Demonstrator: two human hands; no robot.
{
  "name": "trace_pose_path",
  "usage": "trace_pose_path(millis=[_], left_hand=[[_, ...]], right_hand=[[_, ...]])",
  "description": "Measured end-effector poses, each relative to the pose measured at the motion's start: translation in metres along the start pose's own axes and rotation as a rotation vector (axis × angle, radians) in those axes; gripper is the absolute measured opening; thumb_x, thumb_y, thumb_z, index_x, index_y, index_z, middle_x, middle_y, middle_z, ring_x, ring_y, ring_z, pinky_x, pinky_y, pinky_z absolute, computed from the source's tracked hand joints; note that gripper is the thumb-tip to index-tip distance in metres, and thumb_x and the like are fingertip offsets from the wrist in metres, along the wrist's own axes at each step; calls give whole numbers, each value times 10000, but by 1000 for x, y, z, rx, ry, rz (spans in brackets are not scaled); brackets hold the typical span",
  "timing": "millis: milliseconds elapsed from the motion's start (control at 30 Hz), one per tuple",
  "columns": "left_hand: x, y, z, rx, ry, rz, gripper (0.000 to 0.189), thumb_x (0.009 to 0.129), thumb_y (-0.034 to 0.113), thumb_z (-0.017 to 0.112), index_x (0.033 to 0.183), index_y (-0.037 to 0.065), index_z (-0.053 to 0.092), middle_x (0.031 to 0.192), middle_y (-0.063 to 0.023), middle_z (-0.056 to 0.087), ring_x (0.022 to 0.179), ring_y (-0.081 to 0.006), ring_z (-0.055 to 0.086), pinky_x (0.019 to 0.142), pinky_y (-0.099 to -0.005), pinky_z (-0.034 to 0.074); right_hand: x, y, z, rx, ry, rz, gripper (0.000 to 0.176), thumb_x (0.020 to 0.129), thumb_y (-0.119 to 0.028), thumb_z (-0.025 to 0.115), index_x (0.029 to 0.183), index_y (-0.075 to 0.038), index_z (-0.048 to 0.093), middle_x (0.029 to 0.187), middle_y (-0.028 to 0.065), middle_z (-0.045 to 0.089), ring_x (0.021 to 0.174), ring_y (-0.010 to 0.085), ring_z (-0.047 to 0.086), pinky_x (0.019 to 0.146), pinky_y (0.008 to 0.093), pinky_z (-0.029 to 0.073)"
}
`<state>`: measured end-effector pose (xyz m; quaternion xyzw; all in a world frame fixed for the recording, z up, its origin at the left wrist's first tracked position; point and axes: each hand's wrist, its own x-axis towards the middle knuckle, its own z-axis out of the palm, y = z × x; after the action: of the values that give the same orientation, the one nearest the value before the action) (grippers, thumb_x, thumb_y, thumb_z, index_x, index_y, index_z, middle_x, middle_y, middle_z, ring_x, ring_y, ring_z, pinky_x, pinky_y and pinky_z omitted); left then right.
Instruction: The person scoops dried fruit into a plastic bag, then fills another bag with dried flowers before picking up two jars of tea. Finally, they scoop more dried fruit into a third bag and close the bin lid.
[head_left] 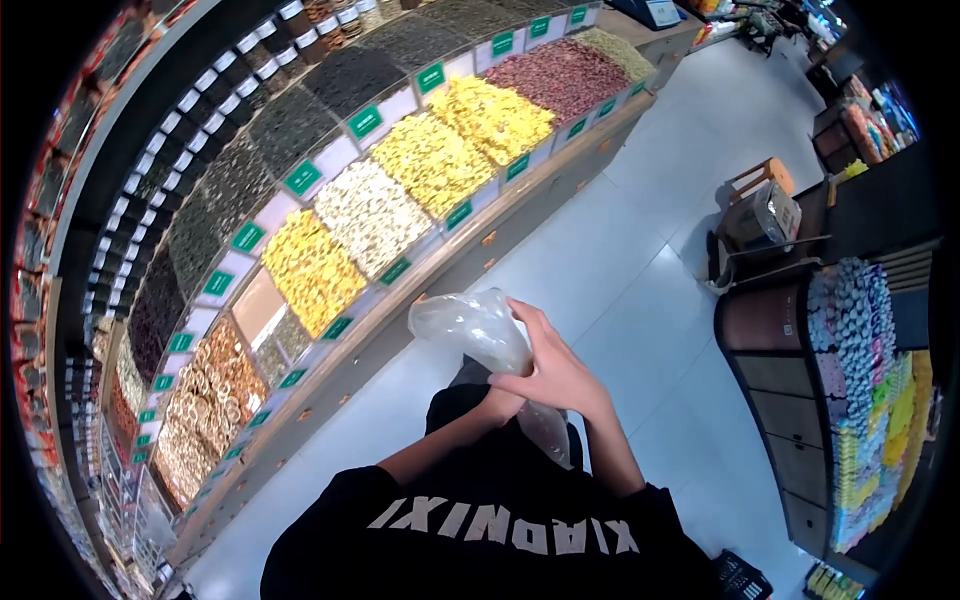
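Note:
A clear plastic bag (465, 325) is between my two hands in front of my body. Its puffed upper part sticks out to the upper left, and a loose, crumpled part hangs below my hands. My right hand (550, 365) is closed round the bag from the right, thumb across the front. Lower and to the left, my left hand (500, 403) meets the right one at the gathered middle of the bag; its fingers are mostly hidden, but it appears to grip the plastic. What the bag contains, if anything, I cannot make out.
A long sloping counter (390, 310) of dry-food bins runs diagonally on the left, holding yellow flakes (315, 275), pale pieces (370, 215) and dark goods. Jars (215, 120) line the shelf behind. Right of me stand a wooden stool (765, 178) and a rounded display (765, 400) of wrapped packets.

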<state>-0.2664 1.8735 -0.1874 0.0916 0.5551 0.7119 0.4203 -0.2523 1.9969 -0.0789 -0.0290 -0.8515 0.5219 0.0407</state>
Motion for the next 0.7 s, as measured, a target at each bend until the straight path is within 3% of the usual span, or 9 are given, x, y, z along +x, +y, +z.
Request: trace_pose_path(millis=[33,67,100,200,333,367,467,600,700], left_hand=[[26,-5,-7,-56,-15,-140,308,1029,342,517,932,56,578,852,-34,576,790,-137,567,719,-303,452],[52,-11,-9,-110,-35,-285,374,1046,379,487,861,65,570,756,-12,558,691,-114,546,660,-285,435],[72,17,10,-299,30,-392,491,1062,428,426,678,122,441,557,40,382,510,-78,360,562,-253,332],[143,29,18,-442,-307,-315,515,1072,416,393,634,146,362,527,35,309,490,-94,308,571,-264,339],[228,92,60,-619,-497,-451,563,1072,377,385,558,168,291,476,41,227,463,-97,252,594,-270,338],[247,101,72,-667,-540,-489,573,1070,367,378,541,174,278,463,41,220,457,-97,242,613,-271,349],[297,111,104,-693,-731,-487,569,1071,367,369,543,175,281,465,43,220,458,-97,245,634,-276,366],[325,122,136,-572,-818,-580,550,1077,354,353,562,173,285,484,42,245,487,-108,309,708,-298,408],[359,121,148,-389,-842,-545,541,1078,354,355,573,172,289,498,39,265,502,-110,340,728,-306,417]], right_hand=[[3,23,-17,-37,-94,104,877,841,-331,740,1516,-39,262,1484,242,371,1364,385,416,1108,429,370],[4,49,-31,67,-60,159,849,869,-371,704,1518,-42,267,1493,241,365,1372,377,410,1109,436,368],[3,78,-43,171,-24,216,824,896,-411,668,1519,-45,272,1502,241,358,1380,369,403,1110,442,366],[-2,159,-71,422,185,491,767,959,-469,576,1525,-54,266,1517,225,347,1400,333,377,1130,440,333],[9,184,-103,720,458,794,732,1000,-561,442,1532,-85,278,1531,214,334,1415,303,346,1147,437,299],[6,208,-100,794,544,754,763,995,-622,390,1513,-68,312,1492,214,401,1355,337,454,1087,473,413],[15,212,-111,1625,756,621,781,983,-666,352,1456,-45,371,1394,202,504,1246,345,556,1010,465,495],[-3,314,-89,1741,948,405,481,1015,-330,397,1307,36,506,1179,191,617,1049,296,647,931,416,545],[37,266,-137,1881,831,205,382,970,-170,420,1226,84,548,1093,181,648,982,269,664,832,387,577]])
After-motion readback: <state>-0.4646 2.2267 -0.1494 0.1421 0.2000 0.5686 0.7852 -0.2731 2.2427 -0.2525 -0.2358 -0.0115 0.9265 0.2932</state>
